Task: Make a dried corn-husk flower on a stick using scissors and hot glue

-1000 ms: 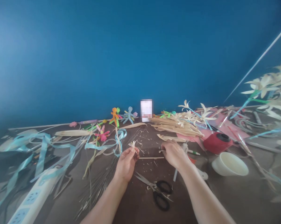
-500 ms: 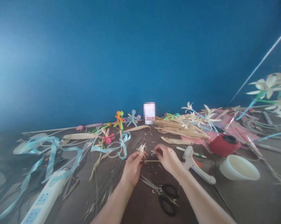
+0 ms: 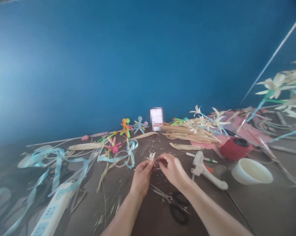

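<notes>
Between the fingers of my left hand [image 3: 142,173] is a small cream flower [image 3: 151,156], its narrow petals pointing up. My right hand [image 3: 171,167] is beside it, thumb and fingertips pinched close to the flower's base. What the right fingertips hold is too small to make out clearly. A thin stick shows partly between the two hands, mostly covered by the fingers. Below the hands lie black-handled scissors [image 3: 179,213], partly under my right forearm. Tiny pale scraps are scattered on the dark table [image 3: 148,209] around them.
Right of my hands lie a white glue gun [image 3: 207,172], a white cup [image 3: 252,172] and a red tape dispenser [image 3: 236,148]. Dried husks [image 3: 192,135] and pale flowers [image 3: 218,118] lie behind. Leftward are blue ribbon [image 3: 56,165], a power strip [image 3: 52,209] and pipe-cleaner figures [image 3: 138,125].
My right hand has moved left, closing the gap to the flower in my left hand. The whole view has shifted slightly.
</notes>
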`<state>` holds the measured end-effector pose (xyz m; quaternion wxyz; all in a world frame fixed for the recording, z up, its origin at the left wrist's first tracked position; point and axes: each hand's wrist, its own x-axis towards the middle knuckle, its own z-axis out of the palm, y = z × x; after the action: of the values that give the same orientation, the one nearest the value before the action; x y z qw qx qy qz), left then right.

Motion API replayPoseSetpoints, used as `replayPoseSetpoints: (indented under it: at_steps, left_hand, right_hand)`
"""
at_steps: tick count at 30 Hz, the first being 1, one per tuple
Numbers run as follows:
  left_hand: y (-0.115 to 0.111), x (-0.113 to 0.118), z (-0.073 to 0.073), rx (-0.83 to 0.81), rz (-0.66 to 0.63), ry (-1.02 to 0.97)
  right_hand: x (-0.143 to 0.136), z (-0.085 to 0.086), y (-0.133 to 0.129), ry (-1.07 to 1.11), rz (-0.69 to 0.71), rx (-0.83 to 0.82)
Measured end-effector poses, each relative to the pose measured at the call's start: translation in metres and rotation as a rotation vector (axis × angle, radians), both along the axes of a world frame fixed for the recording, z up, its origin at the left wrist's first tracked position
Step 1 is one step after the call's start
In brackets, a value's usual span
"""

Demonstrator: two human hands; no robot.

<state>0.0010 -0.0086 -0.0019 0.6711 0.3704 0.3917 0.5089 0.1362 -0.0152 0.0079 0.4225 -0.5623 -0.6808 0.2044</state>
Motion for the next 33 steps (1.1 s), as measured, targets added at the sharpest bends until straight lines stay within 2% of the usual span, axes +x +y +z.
replayPoseSetpoints:
  at_steps: [6,12,18,23,25,27,30,33]
  left_hand:
    - [0.003,-0.002,-0.003,-0.007,0.039,-0.035]
    - [0.005,-0.005,-0.006,-0.076,0.051,-0.122]
    - [0.002,-0.007,-0.004,-0.114,-0.079,-0.197]
    - [0.002,-0.007,-0.002,-0.083,-0.121,-0.167]
    - [0.002,-0.006,-0.003,-0.054,-0.09,-0.126]
    - [0.003,-0.006,-0.005,0.008,-0.006,-0.036]
    - [0.002,-0.006,-0.007,0.123,0.144,0.183]
    - [0.001,-0.006,-0.006,0.226,0.188,0.379]
  right_hand:
    - [0.0,0.0,-0.001,-0.003,0.0,0.004]
    - [0.003,0.003,-0.001,0.097,0.004,0.008]
    - [0.004,0.013,-0.004,0.197,0.189,0.068]
    - [0.003,0.015,-0.006,0.241,0.222,0.056]
    - [0.003,0.015,-0.004,0.281,0.215,0.048]
    - [0.005,0.014,-0.003,0.342,0.195,0.019]
    - [0.006,0.012,-0.001,0.442,0.145,-0.073]
    - [0.005,0.01,0.001,0.519,0.076,-0.157]
